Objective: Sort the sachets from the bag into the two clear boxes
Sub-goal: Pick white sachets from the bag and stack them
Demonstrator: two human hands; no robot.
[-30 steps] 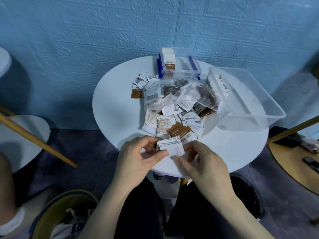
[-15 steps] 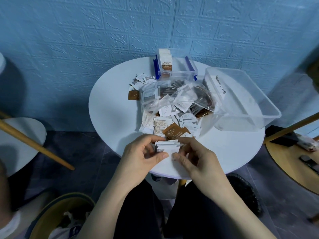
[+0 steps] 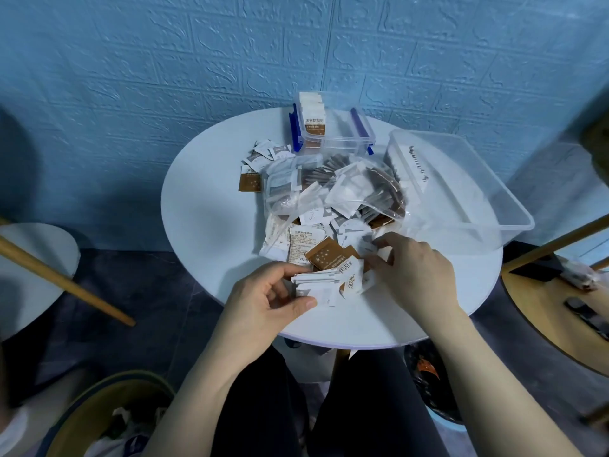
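Left hand (image 3: 263, 300) pinches your white paper sachet stack (image 3: 318, 285) | right hand (image 3: 412, 268) fingers curled into loose sachets, grasp unclear | risk: stack fans, slips off round white table (image 3: 204, 206).

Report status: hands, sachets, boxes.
Left hand holds white sachet stack. Right hand reaching into loose pile. Small box partly filled; large box looks empty.

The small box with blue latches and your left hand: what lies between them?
In the head view, the bag and loose sachets lie between.
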